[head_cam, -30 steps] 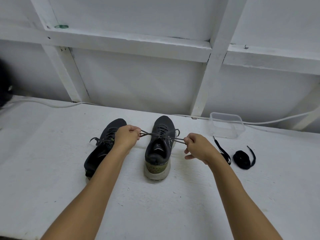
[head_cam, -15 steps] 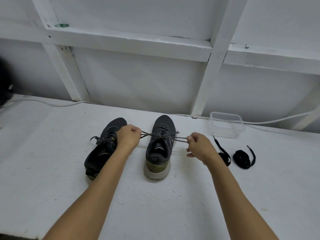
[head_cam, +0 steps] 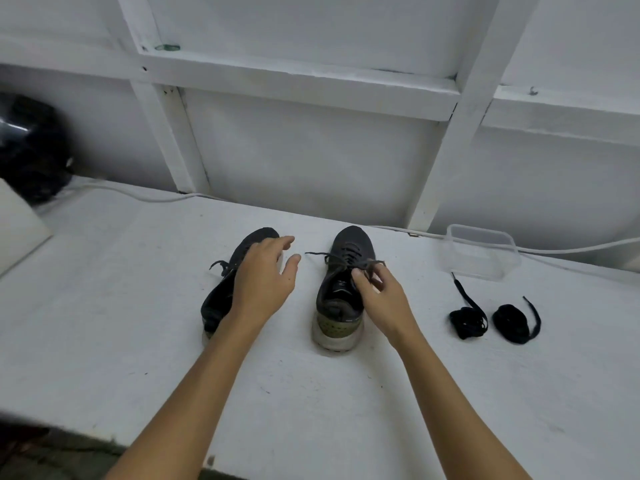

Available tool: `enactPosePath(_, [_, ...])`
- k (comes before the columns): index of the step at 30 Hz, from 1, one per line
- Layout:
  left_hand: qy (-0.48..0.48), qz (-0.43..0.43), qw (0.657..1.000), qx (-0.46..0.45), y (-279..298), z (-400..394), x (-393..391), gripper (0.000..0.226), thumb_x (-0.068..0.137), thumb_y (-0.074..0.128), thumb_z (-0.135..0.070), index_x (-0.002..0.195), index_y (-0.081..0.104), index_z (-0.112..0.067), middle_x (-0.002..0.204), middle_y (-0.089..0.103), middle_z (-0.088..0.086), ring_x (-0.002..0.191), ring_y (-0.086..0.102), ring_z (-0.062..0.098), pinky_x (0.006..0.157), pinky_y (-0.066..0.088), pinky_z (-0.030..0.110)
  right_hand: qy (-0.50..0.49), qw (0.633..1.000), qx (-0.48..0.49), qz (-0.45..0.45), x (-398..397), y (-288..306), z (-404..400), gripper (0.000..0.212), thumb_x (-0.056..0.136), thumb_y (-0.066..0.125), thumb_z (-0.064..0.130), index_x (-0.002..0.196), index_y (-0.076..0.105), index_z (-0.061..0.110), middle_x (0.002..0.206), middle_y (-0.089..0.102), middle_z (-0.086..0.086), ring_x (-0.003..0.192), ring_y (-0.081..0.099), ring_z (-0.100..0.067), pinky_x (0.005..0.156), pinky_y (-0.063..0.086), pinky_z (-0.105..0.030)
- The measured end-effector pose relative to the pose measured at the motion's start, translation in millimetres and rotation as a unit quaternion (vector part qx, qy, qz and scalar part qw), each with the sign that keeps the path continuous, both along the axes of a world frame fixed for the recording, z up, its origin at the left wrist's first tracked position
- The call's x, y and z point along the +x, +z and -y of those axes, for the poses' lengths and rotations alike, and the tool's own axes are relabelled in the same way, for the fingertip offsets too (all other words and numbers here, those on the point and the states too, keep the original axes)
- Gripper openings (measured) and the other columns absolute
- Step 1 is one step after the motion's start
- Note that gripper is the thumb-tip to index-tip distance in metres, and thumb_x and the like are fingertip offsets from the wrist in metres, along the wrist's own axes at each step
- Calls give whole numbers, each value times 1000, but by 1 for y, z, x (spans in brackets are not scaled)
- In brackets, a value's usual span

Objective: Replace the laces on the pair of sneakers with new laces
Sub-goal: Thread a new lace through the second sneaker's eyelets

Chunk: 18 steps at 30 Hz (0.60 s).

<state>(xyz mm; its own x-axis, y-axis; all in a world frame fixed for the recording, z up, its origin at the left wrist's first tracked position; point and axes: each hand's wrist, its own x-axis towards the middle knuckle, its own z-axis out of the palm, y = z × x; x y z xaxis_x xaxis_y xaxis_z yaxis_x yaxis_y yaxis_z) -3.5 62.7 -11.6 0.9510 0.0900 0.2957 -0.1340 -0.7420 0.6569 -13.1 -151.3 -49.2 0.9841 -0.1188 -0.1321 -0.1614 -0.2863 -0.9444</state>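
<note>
A: The sneakers are seen side by side at the middle of the frame on the white table (head_cam: 104,306), toes toward the wall. How far has the relacing been carried?

B: Barely begun, it is judged. The right sneaker (head_cam: 341,292) is threaded with its old grey lace (head_cam: 341,262), though the bow appears undone and a loose end is laid out to the left. The left sneaker (head_cam: 239,271), partly hidden behind a forearm, is seen with its lace knotted.

A: And the new laces?

B: Two bundles are left untouched at the right of the frame: one coiled black lace (head_cam: 468,322) with a tail trailing toward the clear plastic container (head_cam: 483,252), and a second coiled black lace (head_cam: 516,322) just beside it. Both unlacings and both relacings are reckoned outstanding.

A: What is held by the hands?

B: The old lace is pinched near the tongue of the right sneaker by the right hand (head_cam: 379,299), thumb and fingers curled onto it. Nothing is held by the left hand (head_cam: 265,280); its fingers are spread and relaxed, poised over the left sneaker. Whether that shoe is touched cannot be told.

A: Anything else?

B: A white cable (head_cam: 138,195) is run along the wall, and a dark object (head_cam: 31,147) is seen at the left edge.
</note>
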Motion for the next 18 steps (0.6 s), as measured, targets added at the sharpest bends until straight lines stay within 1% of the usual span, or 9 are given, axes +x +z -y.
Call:
enactPosePath(2, [35,29,999,10,5,-17,-17,39,92,68,-28,129,63,-16,120,66,-5,114,53,19,88,41,27,-8,1000,12,0,-2,-3,-6,42,89,64,55,127,60,39,127,64,15,116,59,-3,101,51,-33])
enactPosePath(3, [54,39,998,11,6,-26,-25,42,90,71,-30,129,63,-16,120,66,-5,115,52,18,88,41,27,-9,1000,22,2,-3,-1,-9,42,90,64,53,129,59,39,127,64,15,116,59,-4,100,51,-32])
enactPosePath(6, [93,27,995,-11,1,-47,-48,56,85,76,-37,134,58,-18,128,61,-6,123,49,16,94,36,23,-3,998,59,15,-11,2,-21,29,92,64,51,119,64,40,115,69,16,110,65,-7,93,54,-30])
enactPosePath(9, [117,-9,990,-73,-11,-60,-68,76,78,82,-42,143,49,-20,141,50,-10,132,43,10,101,32,22,-16,995,89,37,-25,4,-33,46,81,66,64,122,61,43,117,69,18,110,65,-5,94,54,-30])
enactPosePath(11, [111,-51,985,-123,-23,-66,-80,93,73,86,-42,151,38,-22,145,41,-14,135,38,5,105,32,23,-23,994,84,59,-37,5,-38,52,76,70,61,125,57,49,120,65,23,112,62,2,93,51,-25])
enactPosePath(13, [95,-95,978,-158,-36,-72,-87,106,69,89,-42,155,29,-24,151,36,-12,139,37,6,110,36,29,-24,995,71,69,-46,4,-43,56,72,75,53,124,53,56,120,62,29,111,58,8,90,47,-19])
enactPosePath(15, [85,-118,973,-181,-48,-77,-89,112,66,92,-39,156,26,-26,152,35,-13,140,39,8,113,40,35,-21,995,52,77,-53,2,-46,75,68,82,49,134,48,53,125,58,31,115,56,9,92,45,-16])
enactPosePath(17, [83,-125,969,-195,-54,-80,-89,112,66,93,-33,156,25,-29,152,37,-14,139,41,8,111,40,33,-11,996,19,92,-57,0,-47,90,64,88,48,142,42,46,132,55,29,120,53,9,94,43,-11])
enactPosePath(18, [82,-128,968,-199,-56,-80,-88,111,67,93,-31,155,25,-31,152,39,-14,138,43,7,110,41,32,-6,995,2,101,-57,-2,-47,91,64,91,44,141,42,44,132,55,26,120,53,8,94,43,-9])
